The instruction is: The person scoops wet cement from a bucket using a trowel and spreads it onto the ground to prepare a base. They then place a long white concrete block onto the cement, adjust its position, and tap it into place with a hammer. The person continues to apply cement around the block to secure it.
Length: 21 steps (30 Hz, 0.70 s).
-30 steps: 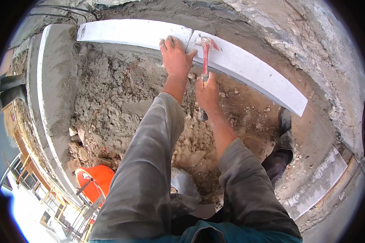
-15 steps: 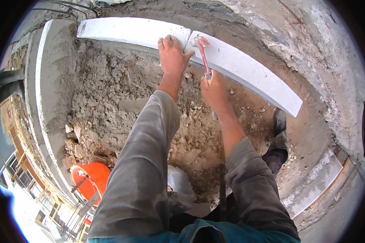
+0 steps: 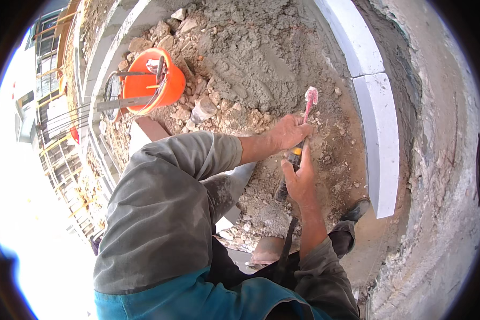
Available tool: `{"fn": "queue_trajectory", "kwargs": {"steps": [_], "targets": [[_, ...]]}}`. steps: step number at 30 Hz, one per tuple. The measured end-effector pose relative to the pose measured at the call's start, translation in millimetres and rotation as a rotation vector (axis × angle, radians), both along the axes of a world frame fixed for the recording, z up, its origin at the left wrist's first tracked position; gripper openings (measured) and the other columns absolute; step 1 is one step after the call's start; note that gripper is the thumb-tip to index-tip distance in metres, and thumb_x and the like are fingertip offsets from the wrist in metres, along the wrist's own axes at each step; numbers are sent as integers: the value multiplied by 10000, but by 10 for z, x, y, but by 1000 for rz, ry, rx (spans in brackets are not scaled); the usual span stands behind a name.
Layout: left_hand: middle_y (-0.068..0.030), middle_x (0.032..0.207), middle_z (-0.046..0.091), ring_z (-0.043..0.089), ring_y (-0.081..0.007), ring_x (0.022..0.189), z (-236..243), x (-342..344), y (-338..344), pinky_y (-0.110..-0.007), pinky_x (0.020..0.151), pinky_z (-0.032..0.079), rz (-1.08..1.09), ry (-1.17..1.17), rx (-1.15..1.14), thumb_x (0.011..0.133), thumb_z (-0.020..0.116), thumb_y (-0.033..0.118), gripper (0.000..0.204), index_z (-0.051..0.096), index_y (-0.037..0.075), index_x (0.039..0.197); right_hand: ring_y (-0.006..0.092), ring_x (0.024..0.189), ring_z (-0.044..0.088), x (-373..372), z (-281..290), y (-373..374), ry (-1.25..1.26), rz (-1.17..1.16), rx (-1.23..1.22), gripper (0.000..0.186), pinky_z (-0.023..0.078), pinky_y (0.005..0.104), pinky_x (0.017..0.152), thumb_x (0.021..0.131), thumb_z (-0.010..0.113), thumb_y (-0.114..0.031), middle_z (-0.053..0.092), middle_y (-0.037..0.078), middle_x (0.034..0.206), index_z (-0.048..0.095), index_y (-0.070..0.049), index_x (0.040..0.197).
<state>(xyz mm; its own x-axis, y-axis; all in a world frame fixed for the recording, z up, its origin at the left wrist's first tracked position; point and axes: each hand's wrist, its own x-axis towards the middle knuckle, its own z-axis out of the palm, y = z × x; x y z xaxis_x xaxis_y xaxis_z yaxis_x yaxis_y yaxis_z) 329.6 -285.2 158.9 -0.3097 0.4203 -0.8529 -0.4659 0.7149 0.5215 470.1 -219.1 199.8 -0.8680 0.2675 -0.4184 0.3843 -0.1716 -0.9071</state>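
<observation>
Over the dirt, my left hand (image 3: 293,132) is closed around the shaft of a hammer with a red, mortar-smeared head (image 3: 311,96) and a black-and-yellow grip (image 3: 296,154). The head points away from me. Just below, my right hand (image 3: 303,181) is beside the grip, thumb and forefinger spread apart; whether it touches the grip is hard to tell. To the right, two white kerb blocks, a far one (image 3: 352,34) and a near one (image 3: 377,122), lie end to end with a thin joint between them. Neither hand touches them.
An orange bucket (image 3: 170,85) with tools in it stands at the left among broken stones (image 3: 186,25). Wet grey mortar (image 3: 250,58) covers the ground ahead. A rough concrete wall (image 3: 448,160) runs along the right. My boot (image 3: 356,209) is near the kerb's near end.
My view has swung left, so the kerb now sits at the right. My left hand has left the kerb and taken the hammer's shaft; my right hand's fingers have spread beside the grip.
</observation>
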Motion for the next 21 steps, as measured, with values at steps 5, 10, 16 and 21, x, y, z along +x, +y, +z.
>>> {"fn": "queue_trajectory", "kwargs": {"steps": [5, 10, 16, 21], "targets": [[-154, 655, 634, 641, -250, 649, 1211, -396, -741, -390, 671, 506, 243, 393, -119, 852, 523, 206, 204, 598, 19, 823, 141, 886, 600, 327, 407, 39, -205, 425, -121, 556, 500, 300, 762, 914, 628, -185, 624, 107, 1033, 449, 1, 1407], [-237, 714, 618, 619, -430, 710, 2013, 8, -2015, -465, 708, 494, 275, 1000, -345, 818, 609, 221, 257, 628, -8, 932, 263, 859, 630, 1213, 129, 623, -264, 744, 382, 468, 494, 383, 800, 907, 617, -187, 656, 138, 942, 522, 8, 1322], [-228, 751, 648, 646, -384, 708, 1853, 1348, -3394, -467, 711, 502, 696, 985, -903, 813, 668, 211, 268, 648, -14, 955, 327, 889, 653, 1784, 339, 1475, -290, 1071, 655, 449, 516, 392, 812, 884, 624, -187, 664, 215, 1002, 553, 57, 1254], [-209, 1011, 648, 641, -354, 974, 1263, 1798, -3856, -449, 832, 512, 708, 787, -1190, 811, 728, 237, 375, 637, 36, 1114, 224, 715, 645, 2002, 177, 2107, -268, 981, 694, 412, 538, 338, 642, 894, 614, -161, 652, 162, 918, 557, 58, 1238]]}}
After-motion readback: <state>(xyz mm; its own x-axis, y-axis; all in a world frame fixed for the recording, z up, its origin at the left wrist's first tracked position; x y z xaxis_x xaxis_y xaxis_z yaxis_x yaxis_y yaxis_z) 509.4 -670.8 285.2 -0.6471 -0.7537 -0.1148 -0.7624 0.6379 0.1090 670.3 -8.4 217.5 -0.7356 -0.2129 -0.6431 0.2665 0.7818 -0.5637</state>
